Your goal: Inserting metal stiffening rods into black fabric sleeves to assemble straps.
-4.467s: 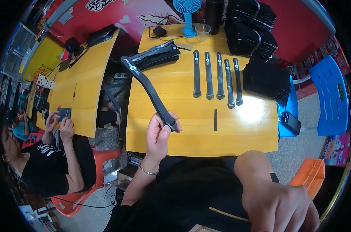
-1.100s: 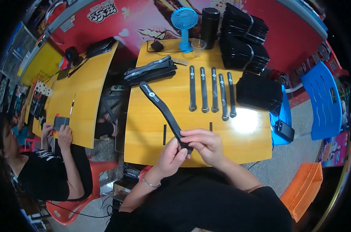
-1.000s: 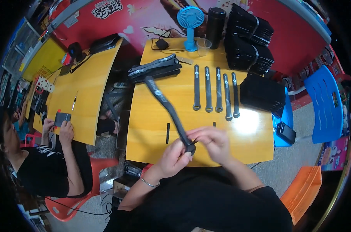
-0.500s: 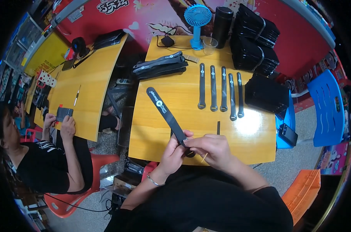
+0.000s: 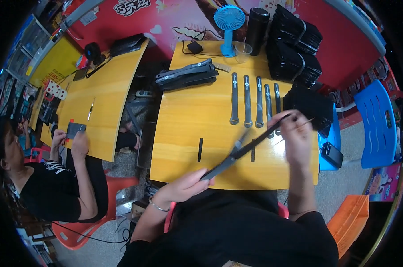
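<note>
Drawn apart since earlier, the left hand (image 5: pixel 186 187) and right hand (image 5: pixel 297 135) hold a strap (image 5: pixel 257 141) between them, slanting above the table (image 5: pixel 179 118): grey at its near end, black and narrower farther out. Five grey straps (image 5: pixel 247 102) lie flat on the table beyond.

I sit in what looks like a small shop doubling as a workroom: dark straps (image 5: pixel 259 102) and tied black bundles (image 5: pixel 294 33) crowd my wooden counter (image 5: pixel 183 113), someone (image 5: pixel 50 191) works alongside, and plastic chairs (image 5: pixel 374 129) meet a brightly printed red wall (image 5: pixel 139 24).
</note>
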`<move>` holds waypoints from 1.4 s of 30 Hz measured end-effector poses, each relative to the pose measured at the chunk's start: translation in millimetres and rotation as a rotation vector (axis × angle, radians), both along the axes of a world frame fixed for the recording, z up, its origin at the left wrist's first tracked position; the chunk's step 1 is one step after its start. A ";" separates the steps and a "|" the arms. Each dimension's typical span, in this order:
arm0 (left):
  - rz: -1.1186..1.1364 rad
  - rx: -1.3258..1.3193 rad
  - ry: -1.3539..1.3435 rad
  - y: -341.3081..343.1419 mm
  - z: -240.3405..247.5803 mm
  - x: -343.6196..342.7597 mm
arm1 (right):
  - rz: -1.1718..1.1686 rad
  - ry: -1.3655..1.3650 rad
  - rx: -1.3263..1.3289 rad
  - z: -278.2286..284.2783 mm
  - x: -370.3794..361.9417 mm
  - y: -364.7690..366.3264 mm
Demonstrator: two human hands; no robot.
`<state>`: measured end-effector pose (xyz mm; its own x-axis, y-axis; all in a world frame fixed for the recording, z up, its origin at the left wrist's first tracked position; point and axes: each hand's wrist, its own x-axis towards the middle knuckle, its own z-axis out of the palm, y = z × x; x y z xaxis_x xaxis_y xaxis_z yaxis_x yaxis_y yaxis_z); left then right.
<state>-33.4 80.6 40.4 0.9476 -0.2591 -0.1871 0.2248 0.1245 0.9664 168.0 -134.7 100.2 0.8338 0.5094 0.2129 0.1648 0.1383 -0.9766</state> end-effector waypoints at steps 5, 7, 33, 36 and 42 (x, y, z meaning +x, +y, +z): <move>-0.093 -0.033 0.236 34.8 2.1 -32.0 | -0.225 -0.191 0.235 32.7 43.3 -21.0; -0.051 -0.132 0.337 43.9 -2.5 -42.0 | -0.337 -0.216 0.433 38.3 65.2 -29.3; 0.593 -0.611 -0.173 20.3 -16.0 21.9 | 0.235 -1.013 -0.858 -104.5 48.7 92.3; 0.673 -0.624 -0.162 6.7 -9.2 29.1 | 0.222 -1.070 -0.819 -93.4 43.4 86.0; 0.716 -0.579 -0.175 -1.3 -17.9 40.6 | 0.072 -0.857 -0.412 -33.9 -14.1 65.4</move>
<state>7.2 79.3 22.5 0.9201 0.3883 -0.0512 -0.2337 0.6493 0.7237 153.9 -69.3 66.3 0.4413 0.7251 0.5288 0.8514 -0.1520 -0.5021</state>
